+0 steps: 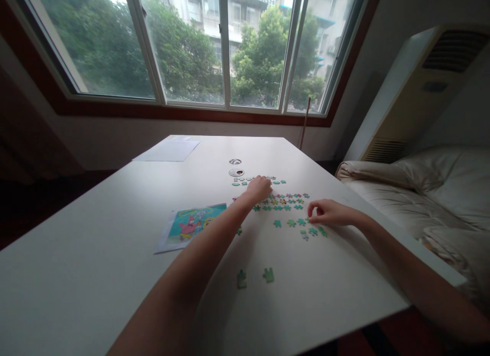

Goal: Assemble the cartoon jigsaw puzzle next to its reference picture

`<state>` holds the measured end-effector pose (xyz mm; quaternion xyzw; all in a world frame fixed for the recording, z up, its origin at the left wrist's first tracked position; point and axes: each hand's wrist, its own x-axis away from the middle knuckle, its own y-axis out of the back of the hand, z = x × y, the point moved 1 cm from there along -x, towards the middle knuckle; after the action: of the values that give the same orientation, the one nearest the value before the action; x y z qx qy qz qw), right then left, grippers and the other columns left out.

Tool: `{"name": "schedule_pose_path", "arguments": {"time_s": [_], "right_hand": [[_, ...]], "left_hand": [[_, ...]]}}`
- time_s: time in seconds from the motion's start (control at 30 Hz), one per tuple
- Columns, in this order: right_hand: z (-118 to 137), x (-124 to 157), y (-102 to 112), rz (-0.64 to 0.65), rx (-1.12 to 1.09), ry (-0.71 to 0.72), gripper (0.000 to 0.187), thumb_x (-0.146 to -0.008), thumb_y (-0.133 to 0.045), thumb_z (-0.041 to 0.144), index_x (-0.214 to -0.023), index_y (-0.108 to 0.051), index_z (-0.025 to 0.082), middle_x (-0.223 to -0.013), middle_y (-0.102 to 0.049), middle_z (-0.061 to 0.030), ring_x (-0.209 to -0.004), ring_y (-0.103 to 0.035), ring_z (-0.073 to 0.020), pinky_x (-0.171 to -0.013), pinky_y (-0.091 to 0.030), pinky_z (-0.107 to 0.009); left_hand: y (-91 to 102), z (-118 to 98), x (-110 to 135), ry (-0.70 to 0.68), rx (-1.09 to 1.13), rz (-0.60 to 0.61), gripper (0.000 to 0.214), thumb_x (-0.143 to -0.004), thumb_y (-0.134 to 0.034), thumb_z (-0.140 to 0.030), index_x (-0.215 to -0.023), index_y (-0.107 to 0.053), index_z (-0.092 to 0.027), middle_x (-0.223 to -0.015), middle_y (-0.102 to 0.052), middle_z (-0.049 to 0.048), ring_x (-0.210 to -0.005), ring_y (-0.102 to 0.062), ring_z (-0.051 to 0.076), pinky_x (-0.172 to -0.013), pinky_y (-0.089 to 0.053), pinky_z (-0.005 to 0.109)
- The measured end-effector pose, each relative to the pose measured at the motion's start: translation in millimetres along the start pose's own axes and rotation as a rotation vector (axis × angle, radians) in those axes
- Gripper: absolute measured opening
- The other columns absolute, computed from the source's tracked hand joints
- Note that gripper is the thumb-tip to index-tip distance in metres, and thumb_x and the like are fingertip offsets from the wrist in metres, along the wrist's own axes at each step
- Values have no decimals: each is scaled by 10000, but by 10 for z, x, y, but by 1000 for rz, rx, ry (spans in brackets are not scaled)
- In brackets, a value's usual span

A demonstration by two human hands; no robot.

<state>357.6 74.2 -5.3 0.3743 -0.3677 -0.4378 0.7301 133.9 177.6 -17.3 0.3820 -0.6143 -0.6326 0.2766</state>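
Several small green jigsaw pieces (288,208) lie scattered on a white table (115,274). My left hand (259,188) reaches far out over the pieces, fingers curled down onto them; what it grips is hidden. My right hand (329,212) rests on the table beside the nearer pieces, fingers curled with thumb and forefinger in a pinch, nothing clearly in it. Two loose pieces (255,277) lie closer to me. A colourful cartoon picture sheet (191,226) lies to the left of my left arm.
A white sheet (167,150) lies at the far left of the table, and two small round objects (236,168) sit beyond the pieces. Large windows (225,44) span the back wall. A bed with pale bedding (432,192) and an air conditioner (421,90) stand at right.
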Motion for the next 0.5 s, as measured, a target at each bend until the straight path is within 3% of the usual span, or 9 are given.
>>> {"name": "schedule_pose_path", "arguments": {"time_s": [0.5], "right_hand": [[-4,15,9,30,18,50,225,-726,-587,327,-867,-638,160,-615,-527,9,-558,-455,-112,-535,-331,-221]], "left_hand": [[-24,30,-140,48,93,110,288,-892,-523,-302,-1139,-522,-154,-1141,-538,86,-964,-562,206,-804,-488,403]]}}
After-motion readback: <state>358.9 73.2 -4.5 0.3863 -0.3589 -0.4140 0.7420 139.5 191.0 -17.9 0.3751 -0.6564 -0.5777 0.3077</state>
